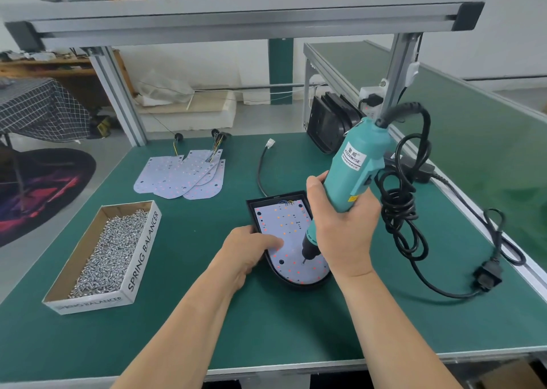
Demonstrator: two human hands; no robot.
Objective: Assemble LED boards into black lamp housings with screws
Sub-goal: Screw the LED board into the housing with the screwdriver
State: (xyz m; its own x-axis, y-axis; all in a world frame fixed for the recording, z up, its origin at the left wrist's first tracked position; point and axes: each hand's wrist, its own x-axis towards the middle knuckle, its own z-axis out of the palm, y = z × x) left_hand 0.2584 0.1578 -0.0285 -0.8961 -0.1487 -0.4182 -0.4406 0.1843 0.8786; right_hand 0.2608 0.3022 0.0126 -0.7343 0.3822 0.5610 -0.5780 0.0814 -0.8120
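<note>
Right hand [346, 225] grips the screwdriver [358, 157], bit on the seated LED board [284, 220]; left hand [251, 249] presses flat; loose boards [177, 175] wait beyond.

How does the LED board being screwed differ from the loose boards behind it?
The board being screwed sits in a black housing; the loose boards lie overlapping on the mat. The left hand and screwdriver touch it; the loose boards are untouched. Both are white, same rounded shape.

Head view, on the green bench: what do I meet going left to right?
Screw box → spare LED boards → black lamp housing → electric screwdriver gripped by the right hand → coiled cord → plug.
</note>
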